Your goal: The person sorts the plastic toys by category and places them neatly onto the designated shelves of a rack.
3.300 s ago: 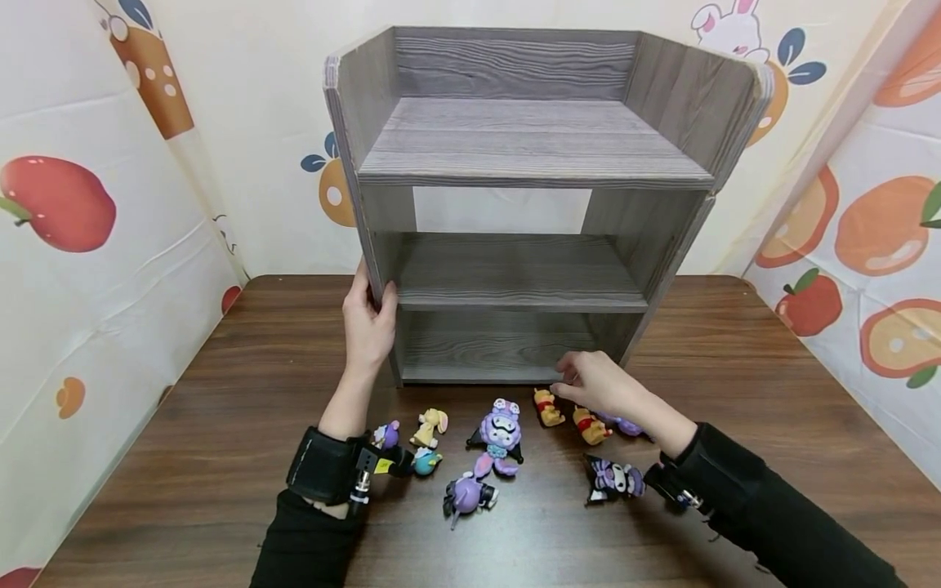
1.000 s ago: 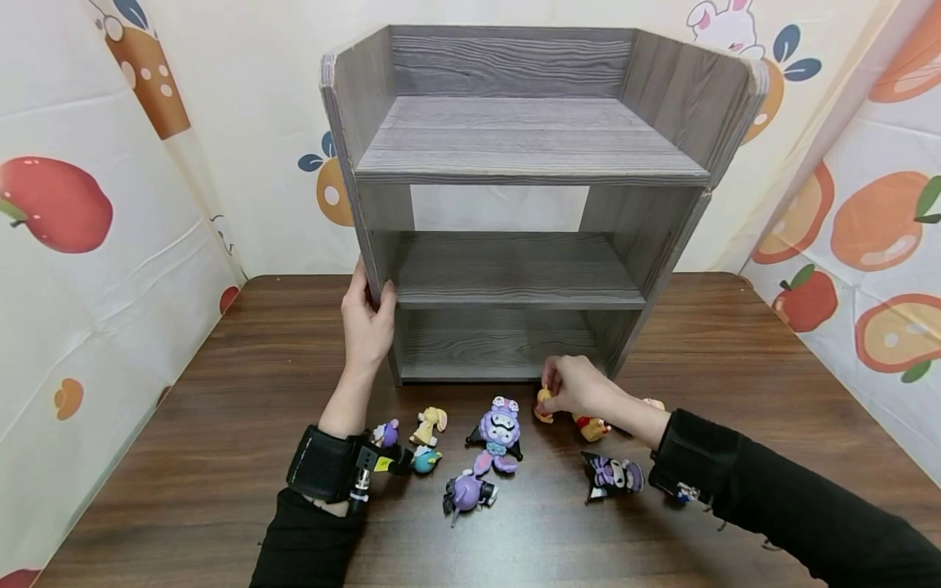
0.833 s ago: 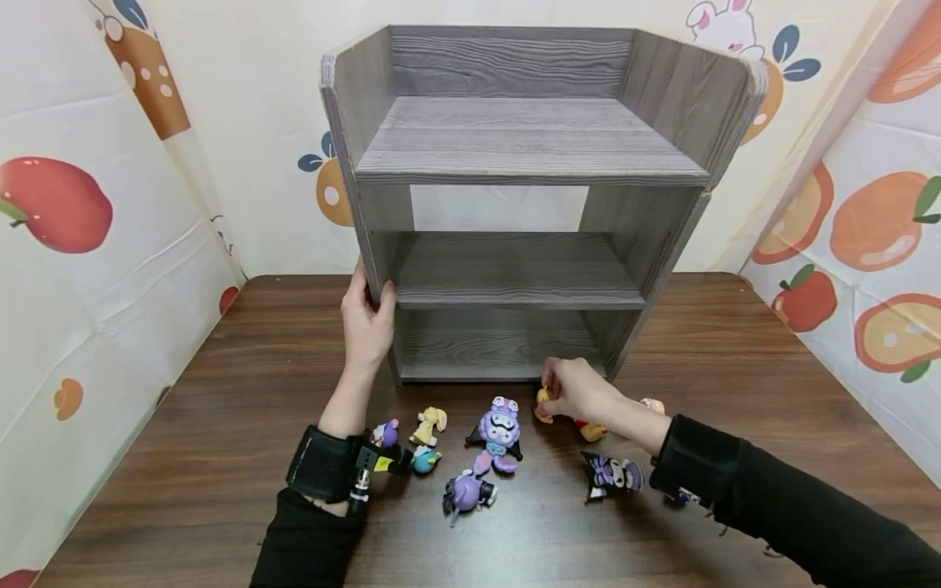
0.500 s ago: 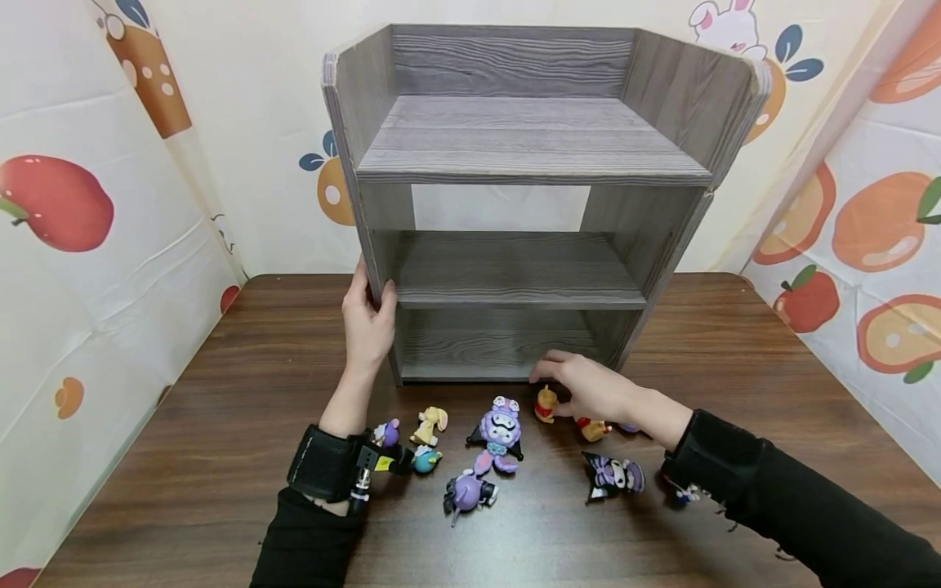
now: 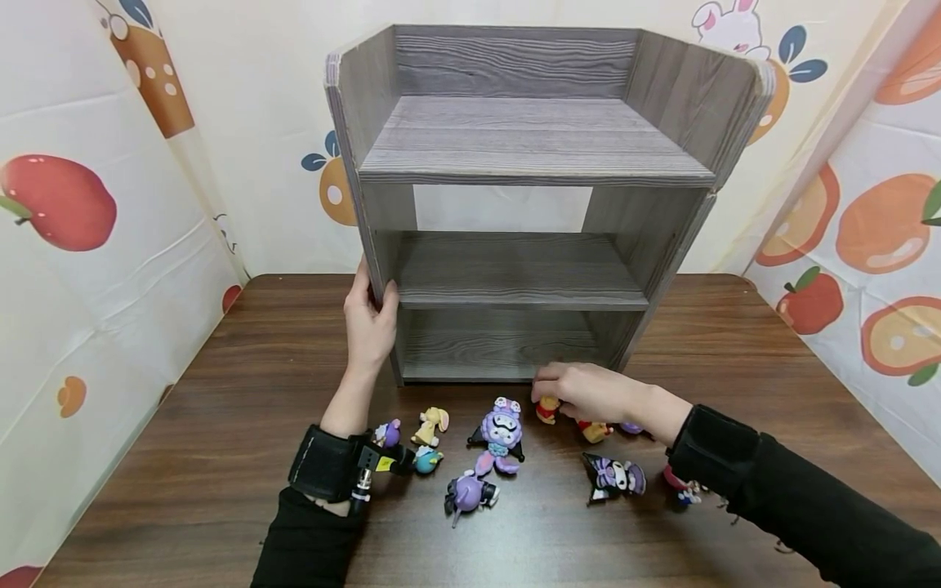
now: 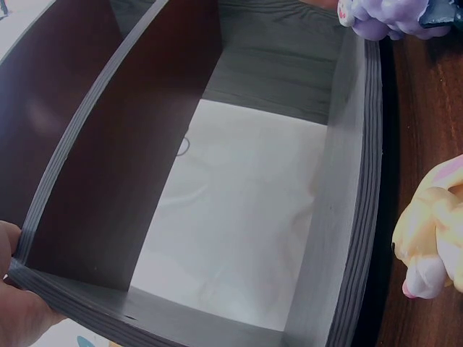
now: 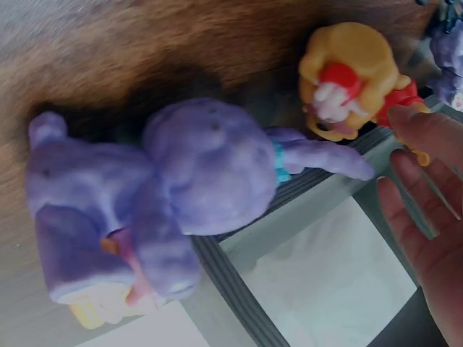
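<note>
My left hand (image 5: 370,327) grips the left side panel of a grey wooden shelf unit (image 5: 529,143), thumb on the front edge, fingers behind. My right hand (image 5: 588,390) reaches over a small yellow bear figurine in a red shirt (image 5: 547,411) standing before the unit's right front corner. Thumb and fingers come down on either side of it, hiding its head. In the right wrist view the thumb lies at its red part (image 7: 401,97). A second yellow bear figurine (image 5: 594,431) lies beside it. A purple figurine (image 7: 210,170) is large below the right wrist, mostly hidden in the head view.
On the brown table (image 5: 243,441) lie a purple figurine with bat-like wings (image 5: 501,433), a purple-and-black one (image 5: 469,492), a pale yellow dog (image 5: 430,425), a teal one (image 5: 426,459), a black-and-purple one (image 5: 614,477) and a pink-and-blue one (image 5: 682,483). Patterned cloth walls surround the table.
My right hand pinched the bear figurine, opened off it half a second ago leaving it upright, and has now closed down over it again. My left hand has stayed on the shelf unit.
</note>
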